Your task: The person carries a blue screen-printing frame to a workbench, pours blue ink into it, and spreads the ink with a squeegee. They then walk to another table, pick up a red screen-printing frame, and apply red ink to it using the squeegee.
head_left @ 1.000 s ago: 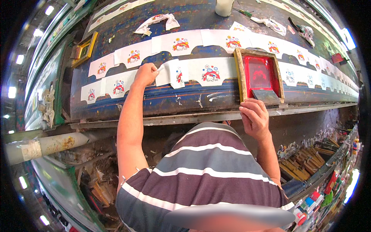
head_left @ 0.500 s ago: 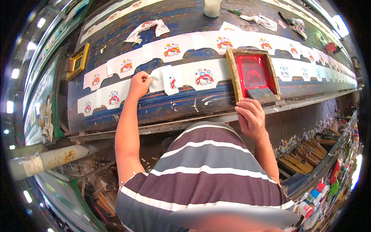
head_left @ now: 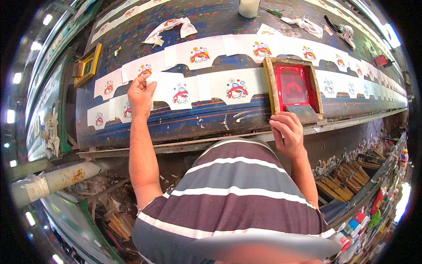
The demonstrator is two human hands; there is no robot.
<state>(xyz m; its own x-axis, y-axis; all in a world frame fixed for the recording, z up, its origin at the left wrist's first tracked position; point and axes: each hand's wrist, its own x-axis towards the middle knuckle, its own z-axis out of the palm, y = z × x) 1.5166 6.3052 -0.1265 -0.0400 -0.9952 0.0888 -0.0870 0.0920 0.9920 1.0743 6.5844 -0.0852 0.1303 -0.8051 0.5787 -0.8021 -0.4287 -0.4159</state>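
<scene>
My left hand (head_left: 141, 94) pinches the upper left corner of a white cut fabric piece (head_left: 169, 86), printed with a cartoon figure and a red arch. That piece lies spread in the near row, partly over its neighbour on the left. To the right is another printed fabric piece (head_left: 228, 83), flat on the table. My right hand (head_left: 288, 130) has its fingers closed at the near left corner of a wooden-framed printing screen (head_left: 269, 83) smeared with red ink. A dark squeegee blade (head_left: 303, 111) leans inside the screen's near end.
Rows of printed pieces run along the dark, paint-stained table (head_left: 211, 26). A small yellow frame (head_left: 89, 65) stands at the left edge. Crumpled rags (head_left: 169, 31) and a white container (head_left: 249, 8) sit farther back. Below right is a shelf of wooden strips (head_left: 345, 178).
My left hand has moved left, drawing the folded fabric piece out flat so its print shows. My right hand stays at the screen's corner.
</scene>
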